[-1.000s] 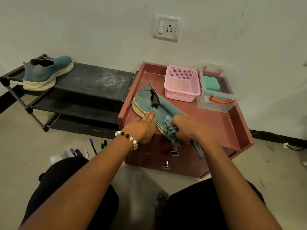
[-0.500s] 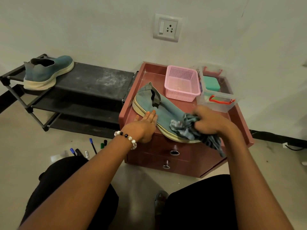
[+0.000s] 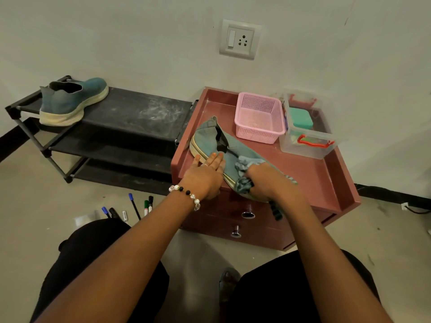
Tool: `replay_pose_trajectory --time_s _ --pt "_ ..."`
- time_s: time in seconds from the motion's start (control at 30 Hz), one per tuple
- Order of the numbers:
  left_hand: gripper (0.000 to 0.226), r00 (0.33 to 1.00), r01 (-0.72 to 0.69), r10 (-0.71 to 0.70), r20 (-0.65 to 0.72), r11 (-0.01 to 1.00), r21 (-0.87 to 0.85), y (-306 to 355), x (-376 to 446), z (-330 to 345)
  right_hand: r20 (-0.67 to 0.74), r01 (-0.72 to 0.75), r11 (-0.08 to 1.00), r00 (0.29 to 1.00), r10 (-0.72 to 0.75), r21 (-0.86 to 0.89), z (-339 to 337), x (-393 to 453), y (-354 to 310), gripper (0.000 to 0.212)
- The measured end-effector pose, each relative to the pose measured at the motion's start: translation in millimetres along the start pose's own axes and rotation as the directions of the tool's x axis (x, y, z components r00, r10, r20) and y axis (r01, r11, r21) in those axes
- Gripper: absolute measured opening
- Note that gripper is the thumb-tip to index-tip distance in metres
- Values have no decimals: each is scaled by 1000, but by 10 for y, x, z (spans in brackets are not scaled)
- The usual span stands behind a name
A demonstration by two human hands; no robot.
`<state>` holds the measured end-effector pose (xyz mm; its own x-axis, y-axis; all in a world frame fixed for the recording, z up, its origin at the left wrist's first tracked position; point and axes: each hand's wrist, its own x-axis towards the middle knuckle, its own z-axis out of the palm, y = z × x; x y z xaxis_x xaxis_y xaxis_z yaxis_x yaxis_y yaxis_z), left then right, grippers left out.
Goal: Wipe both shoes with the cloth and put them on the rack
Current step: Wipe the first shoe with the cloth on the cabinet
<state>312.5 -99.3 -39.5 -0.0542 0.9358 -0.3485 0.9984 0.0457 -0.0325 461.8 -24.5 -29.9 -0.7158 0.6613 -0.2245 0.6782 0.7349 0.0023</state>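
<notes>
- Second shoe [image 3: 215,142]: lies on its side on the red cabinet [image 3: 312,180], heel toward the wall, toe end at the front edge and hidden under the right hand.
- Left hand [image 3: 205,173]: fingers straight, pressed flat against the sole edge at mid-length, steadying the shoe. Nothing is held in it.
- Right hand [image 3: 268,180]: fingers closed around the bunched cloth [image 3: 243,169], bearing on the upper near the toe. A loose tail of cloth hangs over the cabinet front.
- First shoe [image 3: 72,101]: stands upright at the left end of the rack [image 3: 140,113], top shelf.
- Handling, as a judgement: the upper looks soft and has collapsed flat, so it should yield under pressure; the pale sole appears the stiffest part. The shoe is likely light enough for one hand. Best hold for the transfer is probably at the heel collar or across the sole at mid-length, not by the limp upper.
- The cloth is limp and must stay bunched to give a wiping face.
- Count: two shoes, one cloth, one rack with three shelves visible.
- Other items: one pink basket [image 3: 258,117] and one clear box [image 3: 305,134] on the cabinet behind the shoe; several pens [image 3: 135,207] on the floor, exact number unclear.
- Stage, as a judgement: the wiping of the second shoe is in hand; its placing on the rack is outstanding.
</notes>
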Motion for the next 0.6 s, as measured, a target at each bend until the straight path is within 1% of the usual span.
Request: replay_pose_trajectory --time_s 0.07,0.1,0.17,0.23,0.3,0.33,0.4,0.43,0.53,0.6 --pt "82 1000 6 -6 18 1000 -11 12 -2 -1 -1 13 1000 1000 -13 -14 -26 -34 1 21" --pt "82 1000 11 -10 23 1000 -8 22 1 -1 -12 35 999 999 -35 -31 -47 -16 -16 19" --pt "85 999 18 -18 35 1000 4 40 14 -11 -61 74 996 995 -77 -56 -63 80 -51 26" --pt "91 998 26 -27 58 1000 14 45 27 -17 -99 115 990 987 -123 -84 -34 178 -50 38" --pt "99 997 36 -39 70 999 33 46 37 -6 -97 133 984 985 -145 -118 -16 188 -34 46" --pt "104 996 40 -43 76 998 41 45 36 1 -95 131 987 986 -139 -91 -16 169 -18 46" --pt "109 995 47 -49 83 999 26 44 25 24 -46 98 995 994 -98 13 -66 74 14 40" --pt "111 995 49 -50 82 999 10 42 18 32 -8 84 996 996 -84 31 -83 30 24 35" --pt "118 996 26 -22 86 999 -39 26 14 26 7 59 998 998 -59 22 -100 -13 41 24" --pt "123 995 22 -18 99 999 -40 22 26 24 -24 96 995 995 -96 -21 -77 95 10 28"
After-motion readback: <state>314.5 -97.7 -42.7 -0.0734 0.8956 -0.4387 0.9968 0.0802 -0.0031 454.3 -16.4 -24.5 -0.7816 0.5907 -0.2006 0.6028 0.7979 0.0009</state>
